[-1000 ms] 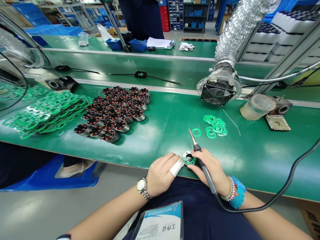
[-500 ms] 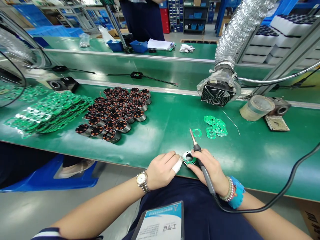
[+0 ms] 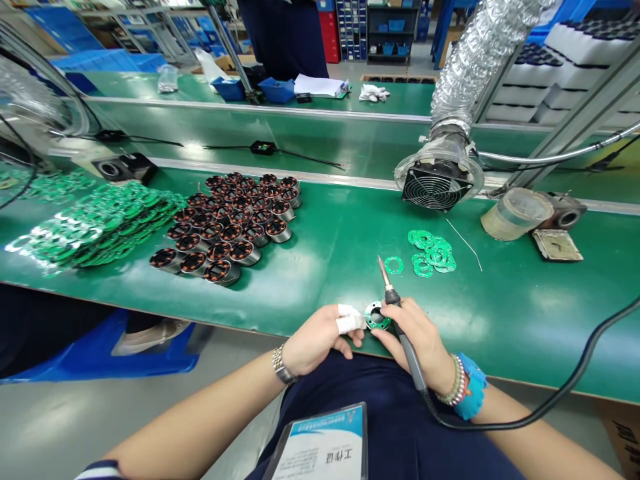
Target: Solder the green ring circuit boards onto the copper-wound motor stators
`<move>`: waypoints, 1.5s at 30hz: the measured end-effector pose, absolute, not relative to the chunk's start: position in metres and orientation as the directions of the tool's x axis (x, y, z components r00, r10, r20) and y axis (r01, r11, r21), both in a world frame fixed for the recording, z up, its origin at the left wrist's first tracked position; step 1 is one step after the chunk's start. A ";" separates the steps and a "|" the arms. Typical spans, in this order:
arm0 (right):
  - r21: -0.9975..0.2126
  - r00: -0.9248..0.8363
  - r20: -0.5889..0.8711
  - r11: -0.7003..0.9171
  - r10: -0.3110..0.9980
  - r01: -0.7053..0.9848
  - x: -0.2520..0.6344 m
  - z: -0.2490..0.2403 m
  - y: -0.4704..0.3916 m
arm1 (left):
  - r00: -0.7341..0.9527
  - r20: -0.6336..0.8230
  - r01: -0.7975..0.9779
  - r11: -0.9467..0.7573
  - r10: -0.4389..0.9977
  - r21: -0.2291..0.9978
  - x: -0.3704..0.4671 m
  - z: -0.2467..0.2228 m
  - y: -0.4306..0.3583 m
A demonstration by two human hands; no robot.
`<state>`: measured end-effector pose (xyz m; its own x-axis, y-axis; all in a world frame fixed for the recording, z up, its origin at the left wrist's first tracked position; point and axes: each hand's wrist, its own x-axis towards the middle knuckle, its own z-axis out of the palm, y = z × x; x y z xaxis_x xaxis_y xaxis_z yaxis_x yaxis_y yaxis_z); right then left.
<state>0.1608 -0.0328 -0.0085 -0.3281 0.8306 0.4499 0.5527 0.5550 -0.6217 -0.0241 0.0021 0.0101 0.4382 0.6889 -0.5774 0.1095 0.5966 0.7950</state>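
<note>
My right hand (image 3: 417, 340) is wrapped round a soldering iron (image 3: 407, 343), its tip pointing up and away. The thumb and a finger of that hand also hold a round part with a green and white ring face (image 3: 376, 316) near the bench's front edge. My left hand (image 3: 325, 333), with white wraps on two fingers, touches the left side of that part with its fingertips; whether something small is pinched there is too small to tell. Just beyond lies a single green ring board (image 3: 394, 265), beside a small pile of such boards (image 3: 434, 252).
Several copper-wound cylinders (image 3: 230, 223) stand left of centre, with stacked green boards (image 3: 95, 223) farther left. A fan on a foil duct (image 3: 435, 189), a round container (image 3: 515, 213) and a square pad (image 3: 557, 245) are at the right. A person (image 3: 285, 37) stands behind the bench.
My left hand has rolled over, showing its two wrapped fingers and more of the thumb beneath. The right hand still holds the iron and the round part.
</note>
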 end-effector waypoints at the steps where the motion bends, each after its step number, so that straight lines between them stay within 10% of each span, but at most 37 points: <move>1: -0.624 -0.328 0.450 0.555 0.831 0.550 0.161 -0.008 -0.033 | 0.429 -0.516 0.155 0.502 0.742 0.851 -0.029 0.008 0.001; 6: -0.628 -0.331 0.455 0.561 0.827 0.539 0.162 -0.008 -0.032 | 0.443 -0.267 0.242 0.172 0.856 0.955 -0.038 -0.003 0.005; 24: -0.630 -0.319 0.451 0.550 0.834 0.548 0.161 -0.008 -0.032 | 0.436 -0.415 0.004 0.459 0.799 0.888 -0.019 0.002 0.009; 34: -0.708 -0.342 0.356 0.490 0.870 0.509 0.180 -0.001 -0.025 | 0.502 -0.040 0.514 -0.261 0.864 0.817 -0.023 0.005 0.005; 41: -0.664 -0.348 0.404 0.533 0.846 0.524 0.176 -0.009 -0.025 | 0.543 -0.435 0.317 0.304 0.719 0.898 -0.016 0.001 0.010; 45: -0.667 -0.350 0.402 0.533 0.846 0.521 0.176 -0.009 -0.025 | 0.573 -0.143 0.483 -0.192 0.807 0.854 -0.028 -0.004 0.011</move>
<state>0.1761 -0.0254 -0.0088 -0.3498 0.8461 0.4022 0.5210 0.5326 -0.6670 -0.0277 0.0114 -0.0037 0.5726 0.8073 -0.1431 0.4834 -0.1915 0.8542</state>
